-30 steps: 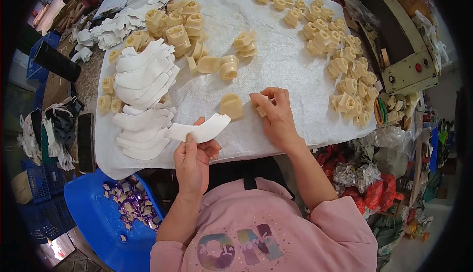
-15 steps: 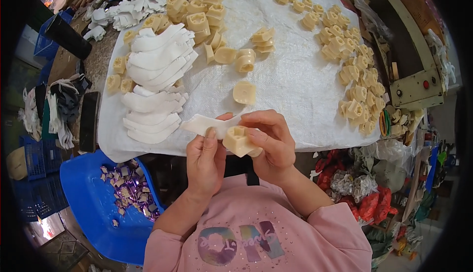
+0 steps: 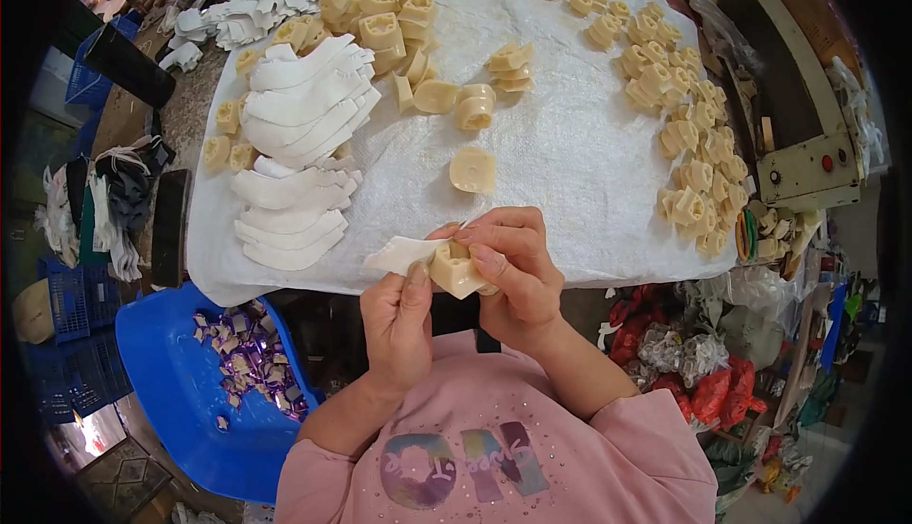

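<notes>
Close to the table's front edge, both my hands work on a cream plastic shoe heel (image 3: 454,271) and a pale white curved strip (image 3: 400,254). My left hand (image 3: 400,317) is closed, its thumb pressing the strip against the heel's left side. One end of the strip sticks out to the left, beyond that thumb. Fingers of my right hand (image 3: 518,272) pinch the heel's right side and its far edge, hiding the strip's other end. Straight ahead, a single heel (image 3: 472,171) lies on the white sheet (image 3: 560,172).
Fanned white strips (image 3: 309,96) lie at left, beside piled cream heels (image 3: 380,30). More heels (image 3: 698,177) line the right side. Below left stands a blue basin (image 3: 171,381) with purple shiny pieces (image 3: 256,358). A machine (image 3: 807,168) with a red button is at far right.
The strip has shifted right and sits closer against the heel, its left end now nearer my left thumb. My right fingers have drawn in to the heel's far edge.
</notes>
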Motion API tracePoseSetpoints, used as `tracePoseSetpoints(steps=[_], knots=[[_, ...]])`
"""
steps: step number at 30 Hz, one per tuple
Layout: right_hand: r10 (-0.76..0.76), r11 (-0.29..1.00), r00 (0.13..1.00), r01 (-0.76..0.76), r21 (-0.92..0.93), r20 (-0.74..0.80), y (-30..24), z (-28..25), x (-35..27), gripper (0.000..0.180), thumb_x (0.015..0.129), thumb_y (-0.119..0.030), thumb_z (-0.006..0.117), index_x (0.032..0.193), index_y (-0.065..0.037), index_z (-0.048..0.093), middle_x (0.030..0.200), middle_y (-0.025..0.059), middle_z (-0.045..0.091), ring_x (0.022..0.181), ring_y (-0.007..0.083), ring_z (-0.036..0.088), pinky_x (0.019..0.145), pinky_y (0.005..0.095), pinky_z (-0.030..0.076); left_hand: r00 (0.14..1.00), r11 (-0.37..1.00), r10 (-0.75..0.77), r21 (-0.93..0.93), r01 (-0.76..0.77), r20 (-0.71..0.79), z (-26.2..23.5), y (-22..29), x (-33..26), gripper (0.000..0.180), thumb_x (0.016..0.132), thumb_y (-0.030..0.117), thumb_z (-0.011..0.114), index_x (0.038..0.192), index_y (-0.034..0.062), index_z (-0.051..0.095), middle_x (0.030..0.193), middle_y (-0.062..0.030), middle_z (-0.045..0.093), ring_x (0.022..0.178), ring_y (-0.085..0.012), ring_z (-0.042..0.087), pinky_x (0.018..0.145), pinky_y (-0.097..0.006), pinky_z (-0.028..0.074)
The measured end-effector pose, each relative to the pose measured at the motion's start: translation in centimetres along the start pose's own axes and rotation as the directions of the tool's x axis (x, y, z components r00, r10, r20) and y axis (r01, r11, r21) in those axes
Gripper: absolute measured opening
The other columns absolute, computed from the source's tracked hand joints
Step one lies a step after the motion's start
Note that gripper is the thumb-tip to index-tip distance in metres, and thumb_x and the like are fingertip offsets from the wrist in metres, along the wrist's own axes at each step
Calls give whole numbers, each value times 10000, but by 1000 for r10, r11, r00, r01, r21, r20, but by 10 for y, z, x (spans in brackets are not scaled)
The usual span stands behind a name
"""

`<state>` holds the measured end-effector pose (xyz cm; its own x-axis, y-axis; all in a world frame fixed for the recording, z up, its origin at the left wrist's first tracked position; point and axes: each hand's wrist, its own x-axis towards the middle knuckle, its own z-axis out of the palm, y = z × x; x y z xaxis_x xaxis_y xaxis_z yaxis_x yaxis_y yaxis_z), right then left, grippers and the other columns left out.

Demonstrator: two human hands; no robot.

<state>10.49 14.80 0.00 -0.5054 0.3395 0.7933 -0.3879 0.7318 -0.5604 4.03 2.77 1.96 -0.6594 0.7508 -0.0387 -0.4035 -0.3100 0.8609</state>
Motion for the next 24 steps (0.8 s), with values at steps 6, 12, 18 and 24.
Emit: tracePoseSetpoints(steps=[6, 12, 18, 24], knots=[[-108, 955, 994, 102, -280, -7, 3, 1, 6, 474, 616, 18, 656, 1064, -123, 589, 956, 26, 626, 797, 226, 501, 743, 399, 278, 993, 972, 80, 213, -97, 88, -10, 0, 0, 428, 1008, 201, 325, 1243, -139, 437, 1330, -229, 446, 1184, -253, 491, 1009, -367, 395], [-57, 948, 997, 70, -310, 50, -3, -5, 11, 408, 606, -17, 657, 988, -149, 603, 915, 1, 630, 799, 209, 475, 766, 426, 242, 940, 824, 336, 503, -262, -62, -5, 22, 13, 288, 982, 125, 436, 1102, -88, 587, 854, -79, 635, 766, -73, 542, 670, -192, 424], [91, 839, 958, 73, -539, 272, -22, -11, 24, 295, 608, -55, 635, 886, -149, 607, 809, -10, 548, 816, 212, 488, 786, 462, 238, 962, 778, 271, 593, -208, -18, -15, 26, 9, 197, 948, 91, 520, 991, -58, 640, 814, -51, 630, 712, -64, 506, 620, -202, 407], [141, 847, 924, 73, -527, 355, -20, -11, 23, 246, 602, -61, 630, 831, -126, 569, 758, 20, 452, 801, 220, 468, 775, 466, 236, 963, 636, 267, 747, -192, 20, -13, 16, 5, 168, 913, 47, 537, 997, -59, 637, 775, -109, 607, 670, -138, 537, 622, -248, 431]])
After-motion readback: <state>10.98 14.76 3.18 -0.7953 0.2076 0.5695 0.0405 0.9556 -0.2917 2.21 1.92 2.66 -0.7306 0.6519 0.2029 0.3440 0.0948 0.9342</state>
